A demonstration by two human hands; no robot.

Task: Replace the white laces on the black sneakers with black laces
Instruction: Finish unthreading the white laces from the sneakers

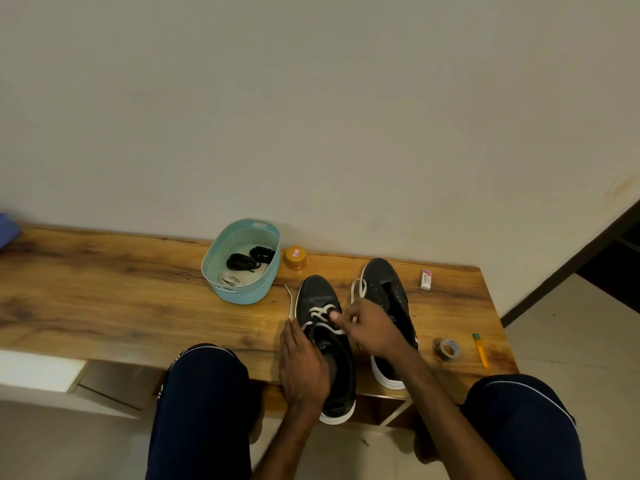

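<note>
White lace point(322, 311) crosses only the lowest eyelets of the laced sneaker point(313, 292), which lies directly between the two hands. Its long axis runs straight away from the person: the toe is beyond the fingertips and the heel hangs over the bench point(138, 289) edge, back towards the wrists. The left hand point(301, 365) grips that shoe along its left side, fingers curled at the collar, and one loose lace end trails off beyond its fingertips. The right hand point(374, 332) is closed in a pinch on the lace right at the crossings, with a loop of it standing up just past the knuckles. The right hand is the nearer one to the crossings left to undo, so the next pull looks to be its job, drawn up and away from the toe while the left steadies the shoe.

The second sneaker point(384, 278) sits just right of the right hand, partly under that wrist, its eyelets bare (apparently unlaced already). The black laces point(247, 260) wait coiled in a teal basket point(242, 296), well beyond the left hand's fingertips.
</note>
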